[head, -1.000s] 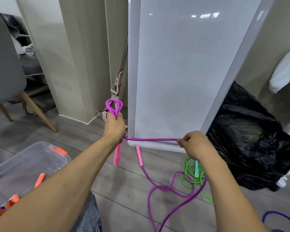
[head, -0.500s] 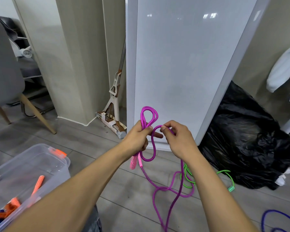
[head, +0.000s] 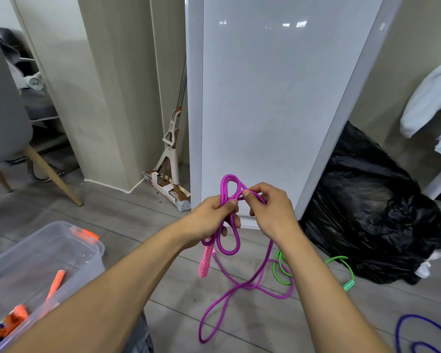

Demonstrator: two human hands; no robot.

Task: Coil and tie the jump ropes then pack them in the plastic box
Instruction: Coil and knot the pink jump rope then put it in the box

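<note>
Progress: left hand's (head: 209,217) gripping purple braided jump rope (head: 229,177) loops, right hand's (head: 273,207) pinching another. Thin green rope's (head: 348,284) waiting, 4 o'clock.

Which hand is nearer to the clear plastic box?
Left. The left hand grips the purple rope up and to the right of the plastic box. The right hand pinches the same rope farther right, beyond the left hand.

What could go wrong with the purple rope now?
1. The left hand grips only a few loose loops of the purple rope. They might slip out while the right hand pinches in the next one.
2. The rope's tail on the floor crosses the green rope, so pulling may tangle or drag it.
</note>
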